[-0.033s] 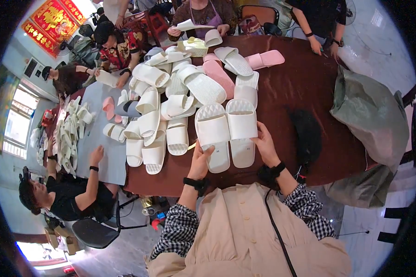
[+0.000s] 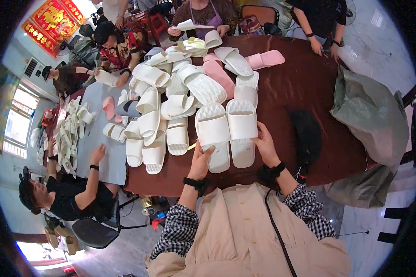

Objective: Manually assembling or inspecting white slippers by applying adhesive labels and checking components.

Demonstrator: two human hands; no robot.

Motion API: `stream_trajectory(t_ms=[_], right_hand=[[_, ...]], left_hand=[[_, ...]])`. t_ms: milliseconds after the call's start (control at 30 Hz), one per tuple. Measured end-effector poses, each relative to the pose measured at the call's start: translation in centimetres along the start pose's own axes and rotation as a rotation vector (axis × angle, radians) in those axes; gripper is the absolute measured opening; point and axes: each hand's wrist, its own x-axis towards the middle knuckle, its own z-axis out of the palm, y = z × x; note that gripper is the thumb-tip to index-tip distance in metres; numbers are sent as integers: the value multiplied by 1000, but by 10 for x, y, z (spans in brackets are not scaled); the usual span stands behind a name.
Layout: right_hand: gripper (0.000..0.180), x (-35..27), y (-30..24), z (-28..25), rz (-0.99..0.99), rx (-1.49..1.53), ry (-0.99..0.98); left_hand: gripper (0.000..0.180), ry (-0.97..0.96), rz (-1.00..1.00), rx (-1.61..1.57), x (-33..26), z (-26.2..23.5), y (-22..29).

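Side by side in front of me are two white slippers, heels toward me. My left hand point(image 2: 200, 159) grips the left white slipper point(image 2: 212, 131) at its side, thumb on the footbed. My right hand point(image 2: 265, 145) holds the right white slipper point(image 2: 243, 127) by its outer edge, fingers mostly hidden behind it. Both have a wide plain band and a quilted-looking toe end. Just beyond and to the left lies a heap of slippers, mostly white point(image 2: 201, 87), with a pink slipper point(image 2: 219, 78) among them.
A brown-covered table point(image 2: 277, 101) carries the heap; a grey board point(image 2: 111, 159) adjoins at left with more slippers. A black item point(image 2: 306, 136) lies right of my hand. A large grey-green sack point(image 2: 370, 111) hangs at the right edge. Several people work around the table.
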Motion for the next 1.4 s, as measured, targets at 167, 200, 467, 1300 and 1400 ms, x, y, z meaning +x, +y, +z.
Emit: stream_trajectory(t_ms=[167,200,467,1300,1400], right_hand=[[52,0,5,-2,-31,-21,5],[54,1,8,-3,-39,-63,5],[79,-17,3,-6,-25,-80,-27],[78,-10,54,-74,-8,-1246,-19],[69,-17,60,-92,-43,-807,54]], left_hand=[[57,12,-13,15,-1,-1,-1],[57,11,-14,15,-2,-1,-2],[63,-3,-36,104,-4,4,-21],[84,-25,219,1322,61,8,-92],[65,42,372,1208,65,-5,-97]])
